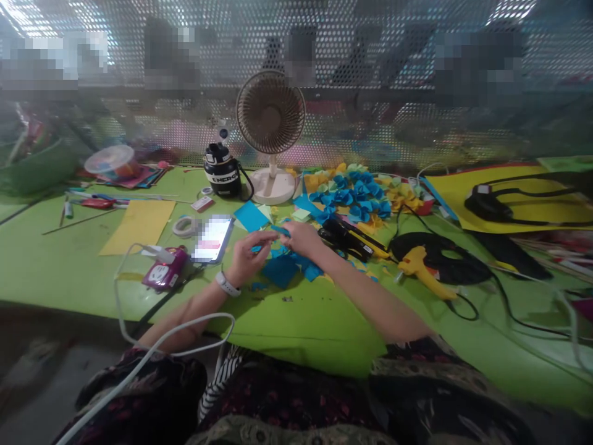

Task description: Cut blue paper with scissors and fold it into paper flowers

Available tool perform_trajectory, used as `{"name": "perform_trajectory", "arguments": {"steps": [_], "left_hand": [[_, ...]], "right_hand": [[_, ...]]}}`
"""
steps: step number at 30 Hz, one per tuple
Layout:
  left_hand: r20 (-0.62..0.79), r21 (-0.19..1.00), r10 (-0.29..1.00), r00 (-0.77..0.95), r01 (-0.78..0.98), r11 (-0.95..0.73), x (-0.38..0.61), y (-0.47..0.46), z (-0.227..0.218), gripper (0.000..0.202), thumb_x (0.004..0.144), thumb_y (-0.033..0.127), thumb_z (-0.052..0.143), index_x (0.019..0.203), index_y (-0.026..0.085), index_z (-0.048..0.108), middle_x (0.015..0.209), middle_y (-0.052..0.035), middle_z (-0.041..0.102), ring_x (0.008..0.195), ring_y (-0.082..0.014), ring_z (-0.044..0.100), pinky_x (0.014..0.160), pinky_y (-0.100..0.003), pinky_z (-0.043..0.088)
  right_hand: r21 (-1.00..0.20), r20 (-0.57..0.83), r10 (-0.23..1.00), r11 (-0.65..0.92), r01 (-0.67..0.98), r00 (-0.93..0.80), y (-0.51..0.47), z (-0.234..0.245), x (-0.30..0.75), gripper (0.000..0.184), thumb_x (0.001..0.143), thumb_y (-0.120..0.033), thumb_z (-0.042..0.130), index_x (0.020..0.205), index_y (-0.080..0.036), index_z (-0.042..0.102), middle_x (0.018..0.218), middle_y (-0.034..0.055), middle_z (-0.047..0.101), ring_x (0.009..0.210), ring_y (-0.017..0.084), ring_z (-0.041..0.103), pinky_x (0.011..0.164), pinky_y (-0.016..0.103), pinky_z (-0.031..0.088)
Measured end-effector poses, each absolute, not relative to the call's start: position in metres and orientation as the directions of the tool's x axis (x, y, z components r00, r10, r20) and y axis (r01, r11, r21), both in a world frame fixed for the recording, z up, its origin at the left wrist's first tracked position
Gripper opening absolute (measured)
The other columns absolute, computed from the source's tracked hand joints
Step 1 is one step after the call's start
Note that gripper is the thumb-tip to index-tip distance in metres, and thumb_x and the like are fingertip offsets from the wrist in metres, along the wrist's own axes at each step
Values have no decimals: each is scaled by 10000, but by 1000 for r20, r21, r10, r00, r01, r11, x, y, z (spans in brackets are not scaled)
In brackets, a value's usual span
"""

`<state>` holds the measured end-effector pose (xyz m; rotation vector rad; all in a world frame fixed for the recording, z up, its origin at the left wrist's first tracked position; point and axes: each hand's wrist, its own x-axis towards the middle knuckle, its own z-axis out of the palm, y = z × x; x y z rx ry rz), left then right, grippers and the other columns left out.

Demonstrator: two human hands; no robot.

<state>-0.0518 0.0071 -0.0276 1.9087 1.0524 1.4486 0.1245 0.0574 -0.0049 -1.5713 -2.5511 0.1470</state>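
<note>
A small piece of blue paper [280,231] sits between my two hands above the green table. The fingertips of my left hand [252,252] are pinched at its left end; a white watch is on that wrist. My right hand [301,238] is closed around the other end, its fingers partly hidden. Below the hands lie dark blue paper sheets [280,271] and cut scraps. Behind them is a flat blue sheet [251,216]. A heap of folded blue paper flowers [359,193], with yellow and pale green ones around, stands beyond my right hand.
A fan [271,114] and black bottle [222,172] stand behind. Left are a phone [214,240], tape roll [185,226], purple power box [165,269] and yellow sheet [139,225]. Right are black-and-yellow tools [347,238], a yellow glue gun [426,272] and headphones [488,203]. A white cable [204,319] crosses my left forearm.
</note>
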Motion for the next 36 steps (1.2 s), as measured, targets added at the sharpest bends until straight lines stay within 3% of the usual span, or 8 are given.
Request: {"name": "perform_trajectory", "arguments": {"steps": [5,10,15,18,22,25,28,36], "left_hand": [[129,991,989,69,-52,-126,-46,14,-27,439,827,449,702,1145,153,643,1090,-127,736,958,-221,729,778,-326,602],[-160,939,975,152,-281,198,-44,19,-25,479,791,590,696,941,137,657,923,-108,747,826,-201,732,735,-313,605],[-124,948,979,161,-274,165,-45,21,-29,412,625,454,867,813,145,667,787,-5,708,685,-110,664,737,-266,586],[-76,946,991,114,-305,108,-44,22,-28,386,615,434,871,763,151,656,770,9,694,703,-94,643,785,-262,573],[-41,945,992,120,-318,78,-42,21,-26,402,607,440,875,715,151,617,742,13,673,718,-106,642,772,-276,578],[-20,946,988,152,-317,67,-40,19,-28,405,611,446,875,754,147,643,750,8,679,699,-107,640,731,-275,585],[-16,951,985,169,-303,68,-39,19,-31,401,620,439,873,790,147,658,767,-3,685,689,-107,640,688,-262,587],[-44,959,987,152,-270,84,-40,20,-27,469,604,506,860,691,149,569,650,31,592,624,-97,603,665,-284,611]], "right_hand": [[-463,300,900,428,776,-318,55,-12,141,324,891,-344,560,1115,-161,707,1125,116,742,1033,253,688,889,327,505],[-395,384,786,614,683,-485,43,-24,140,415,867,-299,564,1227,-123,670,1253,151,697,1184,281,629,1054,425,445],[-344,381,718,695,631,-583,31,-25,142,537,864,-349,572,1336,-94,594,1378,187,609,1289,299,553,1122,474,390],[-479,467,797,593,647,-384,25,-19,149,516,897,-436,550,1320,-143,592,1379,180,602,1297,300,541,1093,479,420],[-795,332,943,273,542,13,24,-14,156,505,818,-635,609,1063,-194,632,1046,122,726,936,250,685,824,392,552],[-883,227,973,190,428,35,23,-13,156,513,713,-717,656,753,-214,558,680,30,660,649,187,627,630,311,512],[-880,234,972,219,421,-17,20,-13,155,525,735,-712,623,597,-235,452,504,-19,536,503,147,519,540,285,426],[-725,348,935,314,613,-68,18,-14,160,510,856,-632,478,543,-251,347,463,-15,464,486,146,436,537,286,359]]}}
